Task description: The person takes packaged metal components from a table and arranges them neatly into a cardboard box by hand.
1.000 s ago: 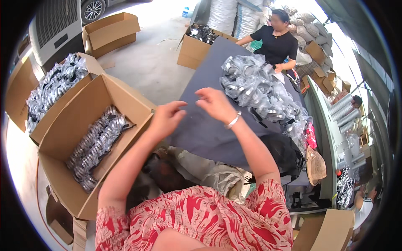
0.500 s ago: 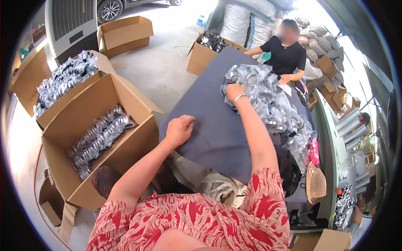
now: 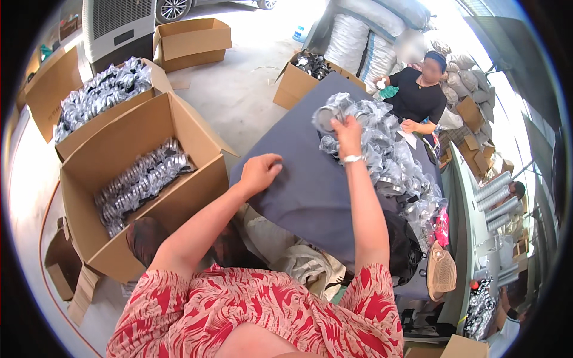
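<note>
My right hand [image 3: 348, 138], a white band at its wrist, grips a round metal-rimmed piece in clear plastic [image 3: 326, 119] at the near-left side of a heap. The heap of plastic-bagged metal pieces [image 3: 391, 156] spreads over the right part of a dark cloth-covered table [image 3: 298, 152]. Over the table's left edge is my left hand [image 3: 261, 173], its fingers loosely bent, thumb apart, nothing visible in them. To the left, an open cardboard box [image 3: 125, 152] holds rows of bagged pieces [image 3: 143, 185].
Another carton of bagged pieces [image 3: 107, 95] stands behind that box. Across the table a co-worker [image 3: 418, 98] holds a small white item. A carton of dark parts [image 3: 310, 67] sits beyond the table's far-left corner. A straw hat [image 3: 440, 271] hangs at the near-right edge.
My right hand has drawn a bagged round piece up from the heap. My left hand's fingers have loosened. The co-worker has raised a hand with a white item.
</note>
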A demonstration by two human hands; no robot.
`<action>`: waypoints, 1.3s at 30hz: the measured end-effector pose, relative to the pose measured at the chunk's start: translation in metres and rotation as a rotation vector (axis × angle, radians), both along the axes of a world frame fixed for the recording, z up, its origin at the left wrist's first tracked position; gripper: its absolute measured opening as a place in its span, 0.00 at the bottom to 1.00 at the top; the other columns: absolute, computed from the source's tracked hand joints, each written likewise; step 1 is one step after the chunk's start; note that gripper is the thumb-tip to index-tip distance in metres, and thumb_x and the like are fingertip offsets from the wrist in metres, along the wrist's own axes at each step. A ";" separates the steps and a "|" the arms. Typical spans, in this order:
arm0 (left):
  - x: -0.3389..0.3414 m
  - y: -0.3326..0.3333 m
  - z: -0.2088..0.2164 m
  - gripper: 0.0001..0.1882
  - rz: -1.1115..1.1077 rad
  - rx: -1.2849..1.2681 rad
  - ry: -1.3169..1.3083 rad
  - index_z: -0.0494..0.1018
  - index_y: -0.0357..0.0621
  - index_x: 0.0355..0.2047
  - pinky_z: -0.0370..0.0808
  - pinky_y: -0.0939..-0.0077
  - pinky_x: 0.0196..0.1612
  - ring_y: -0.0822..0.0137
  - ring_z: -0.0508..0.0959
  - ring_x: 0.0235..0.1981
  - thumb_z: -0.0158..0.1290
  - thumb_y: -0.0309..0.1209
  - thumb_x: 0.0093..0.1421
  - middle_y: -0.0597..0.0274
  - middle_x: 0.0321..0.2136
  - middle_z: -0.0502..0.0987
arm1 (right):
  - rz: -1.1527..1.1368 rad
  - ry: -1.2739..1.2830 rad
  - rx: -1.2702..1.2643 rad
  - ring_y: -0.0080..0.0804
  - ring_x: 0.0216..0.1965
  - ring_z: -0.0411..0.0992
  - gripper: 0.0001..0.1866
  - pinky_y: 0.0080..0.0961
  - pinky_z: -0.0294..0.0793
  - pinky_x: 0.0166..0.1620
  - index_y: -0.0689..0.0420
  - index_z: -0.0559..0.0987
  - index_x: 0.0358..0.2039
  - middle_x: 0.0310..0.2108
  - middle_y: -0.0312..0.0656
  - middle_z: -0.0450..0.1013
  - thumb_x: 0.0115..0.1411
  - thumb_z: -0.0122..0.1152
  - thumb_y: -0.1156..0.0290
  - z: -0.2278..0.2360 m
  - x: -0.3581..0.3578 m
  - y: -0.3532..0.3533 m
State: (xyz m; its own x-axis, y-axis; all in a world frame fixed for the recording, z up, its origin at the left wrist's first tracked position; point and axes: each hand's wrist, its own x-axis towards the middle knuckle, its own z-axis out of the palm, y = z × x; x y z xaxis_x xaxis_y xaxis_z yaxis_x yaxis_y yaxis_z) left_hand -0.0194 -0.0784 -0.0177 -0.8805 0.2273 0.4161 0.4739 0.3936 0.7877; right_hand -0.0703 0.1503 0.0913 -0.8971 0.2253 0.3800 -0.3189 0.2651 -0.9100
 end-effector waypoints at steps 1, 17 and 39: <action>-0.003 0.001 0.007 0.16 -0.064 0.226 -0.249 0.70 0.41 0.43 0.72 0.72 0.29 0.66 0.76 0.27 0.53 0.33 0.55 0.60 0.29 0.76 | 0.145 -0.022 -0.191 0.29 0.36 0.73 0.13 0.24 0.72 0.37 0.61 0.72 0.40 0.36 0.39 0.74 0.52 0.58 0.76 -0.006 0.016 -0.016; 0.004 -0.026 0.038 0.11 -0.635 0.411 -0.580 0.71 0.41 0.35 0.76 0.78 0.28 0.71 0.77 0.24 0.58 0.28 0.53 0.61 0.28 0.76 | 0.527 -0.002 0.415 0.39 0.39 0.72 0.22 0.31 0.68 0.42 0.66 0.72 0.41 0.35 0.47 0.73 0.50 0.62 0.64 -0.033 0.104 -0.038; 0.025 0.036 0.018 0.09 -0.011 -0.102 0.521 0.68 0.44 0.30 0.66 0.65 0.43 0.55 0.66 0.40 0.52 0.27 0.48 0.56 0.35 0.66 | -0.251 -0.148 1.845 0.35 0.40 0.71 0.08 0.37 0.68 0.40 0.50 0.80 0.29 0.33 0.37 0.75 0.52 0.51 0.69 -0.042 -0.012 0.038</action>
